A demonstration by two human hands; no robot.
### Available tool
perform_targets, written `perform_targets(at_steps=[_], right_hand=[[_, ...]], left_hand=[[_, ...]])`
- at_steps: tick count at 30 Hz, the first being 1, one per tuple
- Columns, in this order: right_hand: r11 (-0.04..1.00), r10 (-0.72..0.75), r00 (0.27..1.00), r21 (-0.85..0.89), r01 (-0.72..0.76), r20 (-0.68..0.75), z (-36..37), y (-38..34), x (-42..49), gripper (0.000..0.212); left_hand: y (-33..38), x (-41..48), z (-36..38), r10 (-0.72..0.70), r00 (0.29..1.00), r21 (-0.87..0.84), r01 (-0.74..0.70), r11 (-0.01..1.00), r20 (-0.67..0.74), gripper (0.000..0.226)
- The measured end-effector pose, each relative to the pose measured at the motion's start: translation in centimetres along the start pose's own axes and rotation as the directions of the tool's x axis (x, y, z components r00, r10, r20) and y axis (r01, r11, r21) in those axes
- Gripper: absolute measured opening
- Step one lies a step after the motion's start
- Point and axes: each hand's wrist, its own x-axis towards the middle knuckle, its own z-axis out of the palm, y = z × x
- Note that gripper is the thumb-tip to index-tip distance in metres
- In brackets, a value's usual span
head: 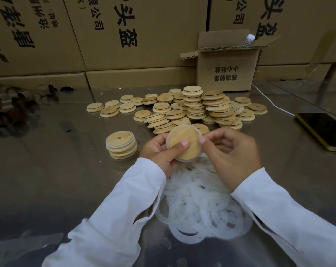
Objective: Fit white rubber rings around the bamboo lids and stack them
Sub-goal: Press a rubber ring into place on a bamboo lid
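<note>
A round bamboo lid is held tilted above the table between both hands, with a white rubber ring showing round its edge. My left hand grips the lid from the left, thumb pressed on its face. My right hand pinches the ring at the lid's right rim. Below the hands lies a heap of loose white rings. A short stack of ringed lids stands to the left. Behind the hands lie several piles of bare bamboo lids.
The shiny metal table carries a small open cardboard box with a plastic bottle at the back right. A phone with a white cable lies at the right. Big cartons wall the back.
</note>
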Motion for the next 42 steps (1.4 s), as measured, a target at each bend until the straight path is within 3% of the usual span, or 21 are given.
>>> perform_targets(at_steps=[5,9,16,22,31,42], right_hand=[[0.987,-0.086,0.996,-0.138,0.087,0.008,-0.3,0.0,0.0,0.007],[0.965,-0.143,0.986,-0.212,0.158,0.082,-0.4,-0.2,0.0,0.009],[0.996,0.020,0.995,-0.089,-0.011,0.101,-0.5,-0.4,0.4,0.011],[0.995,0.096,0.992,0.019,-0.097,0.076,-0.4,-0.8,0.6,0.011],[0.996,0.067,0.987,0.050,-0.075,0.148,-0.7,-1.0,0.4,0.009],[0.996,-0.039,0.994,-0.082,0.047,0.101,-0.4,-0.3,0.1,0.025]], left_hand=[[-0.2,-0.1,-0.3,-0.001,0.999,0.241,-0.009,0.970,0.042,0.044],[-0.2,-0.2,-0.3,0.033,0.999,0.307,-0.036,0.951,0.017,0.023],[0.1,-0.4,-0.3,0.132,0.991,0.407,-0.134,0.903,0.033,0.016],[0.3,-0.3,-0.1,0.164,0.985,0.425,-0.169,0.889,0.050,0.018],[0.2,-0.3,-0.3,0.162,0.986,0.379,-0.163,0.911,0.034,0.014],[0.4,-0.4,-0.2,0.183,0.983,0.385,-0.178,0.906,0.023,0.014]])
